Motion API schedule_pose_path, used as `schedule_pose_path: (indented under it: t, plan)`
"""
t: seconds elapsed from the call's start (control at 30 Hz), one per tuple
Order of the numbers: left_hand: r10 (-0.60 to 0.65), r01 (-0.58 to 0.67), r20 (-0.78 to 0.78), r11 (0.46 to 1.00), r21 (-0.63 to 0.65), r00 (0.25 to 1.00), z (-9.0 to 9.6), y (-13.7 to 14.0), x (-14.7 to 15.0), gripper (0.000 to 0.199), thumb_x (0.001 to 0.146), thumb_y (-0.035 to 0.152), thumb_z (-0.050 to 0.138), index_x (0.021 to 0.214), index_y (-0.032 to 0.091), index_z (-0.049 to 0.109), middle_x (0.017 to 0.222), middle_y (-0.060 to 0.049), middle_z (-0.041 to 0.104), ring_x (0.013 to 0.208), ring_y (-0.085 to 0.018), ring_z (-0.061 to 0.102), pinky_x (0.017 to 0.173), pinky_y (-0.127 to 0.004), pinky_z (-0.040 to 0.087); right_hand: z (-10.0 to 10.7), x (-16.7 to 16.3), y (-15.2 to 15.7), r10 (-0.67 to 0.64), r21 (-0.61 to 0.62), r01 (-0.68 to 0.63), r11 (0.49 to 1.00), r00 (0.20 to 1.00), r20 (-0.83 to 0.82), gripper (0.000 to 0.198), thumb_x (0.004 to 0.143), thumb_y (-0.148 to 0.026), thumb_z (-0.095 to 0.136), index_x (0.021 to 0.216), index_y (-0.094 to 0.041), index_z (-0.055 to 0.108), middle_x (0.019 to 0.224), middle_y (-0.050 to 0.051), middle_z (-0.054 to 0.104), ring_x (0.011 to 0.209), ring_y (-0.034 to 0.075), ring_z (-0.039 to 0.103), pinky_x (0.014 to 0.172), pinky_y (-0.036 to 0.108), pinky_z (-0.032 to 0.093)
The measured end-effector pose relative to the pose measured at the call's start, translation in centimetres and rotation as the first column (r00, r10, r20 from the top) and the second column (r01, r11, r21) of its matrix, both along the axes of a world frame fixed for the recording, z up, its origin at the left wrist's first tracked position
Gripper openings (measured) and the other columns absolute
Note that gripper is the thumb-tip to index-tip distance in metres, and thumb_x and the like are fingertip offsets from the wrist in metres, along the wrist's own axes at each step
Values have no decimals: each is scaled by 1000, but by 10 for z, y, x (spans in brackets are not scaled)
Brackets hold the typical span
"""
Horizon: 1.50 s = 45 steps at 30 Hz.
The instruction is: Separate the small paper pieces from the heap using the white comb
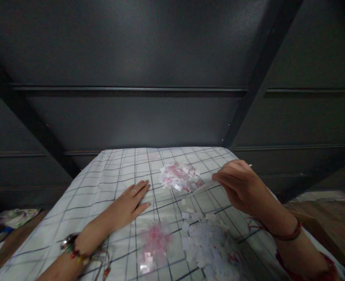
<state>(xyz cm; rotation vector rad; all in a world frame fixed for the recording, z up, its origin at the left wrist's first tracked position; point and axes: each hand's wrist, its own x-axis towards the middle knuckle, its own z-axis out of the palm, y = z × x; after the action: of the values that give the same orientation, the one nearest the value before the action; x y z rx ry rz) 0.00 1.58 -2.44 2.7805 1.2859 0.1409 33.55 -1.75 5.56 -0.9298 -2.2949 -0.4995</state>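
My left hand (128,205) lies flat on the checked cloth, its fingers stretched out and nothing in them. Above the right side of the cloth, my right hand (239,185) pinches one end of a thin pale strip (203,188), blurred by motion. The strip's other end reaches toward a pile of small white pieces mixed with pink bits (179,176). Nearer to me, a larger heap of white paper-like pieces (209,242) sits below my right hand. A fuzzy pink tuft (156,238) lies between the hands, with a few shiny white squares (146,262) in front of it.
A white cloth with dark grid lines (87,195) covers the table. Dark grey panels (137,121) stand behind its far edge. At the lower left are some cluttered items (18,217), and a cardboard-like box (315,230) is at the right.
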Motion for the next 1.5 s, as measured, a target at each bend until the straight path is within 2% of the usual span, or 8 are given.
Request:
schedule_pose_path:
  t: [0.17, 0.4, 0.7, 0.87, 1.0, 1.2, 1.33, 1.5]
  plan:
    - [6, -6, -12, 1000, -8, 1000, 1, 0, 1, 62, 96, 52, 23, 140, 9, 29, 146, -17, 28, 132, -27, 27, 106, -41, 26, -1, -3, 2, -22, -29, 23, 999, 998, 51, 27, 72, 1, 38, 75, -17, 57, 64, 2, 53, 65, 15, 43, 70, 32, 36]
    - [-2, 2, -12, 1000, 14, 1000, 1, -1, 0, 60, 96, 51, 23, 140, 11, 29, 145, -16, 30, 131, -26, 30, 106, -41, 27, -2, -6, 3, -61, 7, 61, 998, 996, 64, 27, 72, 1, 37, 75, -16, 57, 64, 2, 52, 64, 16, 44, 68, 33, 36]
    - [-4, 3, 27, 1000, 13, 1000, -3, 1, -1, 58, 96, 51, 28, 141, 14, 29, 145, -14, 31, 131, -27, 30, 106, -43, 27, -1, -5, 0, 19, -79, -16, 997, 999, 30, 27, 74, 2, 37, 75, -16, 57, 65, 2, 53, 66, 15, 43, 68, 32, 37]
    - [4, -4, 13, 1000, -4, 1000, -1, 0, 0, 60, 96, 50, 27, 140, 11, 30, 146, -16, 30, 131, -28, 29, 106, -43, 26, 1, -6, -1, 16, -51, -16, 999, 1000, 4, 26, 75, 2, 38, 76, -16, 57, 67, 2, 54, 66, 15, 44, 69, 32, 37]
    - [-6, 5, 33, 1000, 20, 999, -2, 0, -1, 59, 95, 51, 28, 139, 12, 32, 145, -15, 31, 131, -28, 30, 106, -43, 28, 2, -8, -2, 45, -111, -42, 993, 999, 31, 27, 74, 2, 38, 79, -16, 58, 65, 2, 52, 66, 15, 43, 67, 30, 36]
    - [-11, 9, 40, 999, 33, 999, -2, -1, -3, 57, 96, 49, 29, 140, 14, 31, 146, -13, 30, 132, -27, 28, 106, -43, 28, -5, -9, 3, 15, 39, -14, 999, 999, -33, 26, 74, 2, 38, 80, -15, 56, 67, 4, 52, 67, 16, 41, 66, 32, 36]
    - [-9, 6, 54, 999, 46, 998, -4, -1, -4, 57, 96, 49, 30, 140, 14, 32, 146, -13, 29, 132, -27, 28, 106, -41, 27, -9, -19, 2, -11, 11, 11, 1000, 1000, -1, 28, 73, 3, 36, 76, -16, 56, 66, 3, 51, 64, 16, 39, 63, 32, 34]
    - [-6, 4, 58, 999, 40, 998, -5, 0, -5, 56, 96, 49, 30, 140, 16, 31, 146, -14, 31, 132, -27, 29, 106, -42, 27, -6, -28, -3, 72, 31, -71, 997, 997, -17, 28, 71, 4, 36, 76, -16, 56, 66, 3, 51, 64, 16, 39, 62, 31, 34]
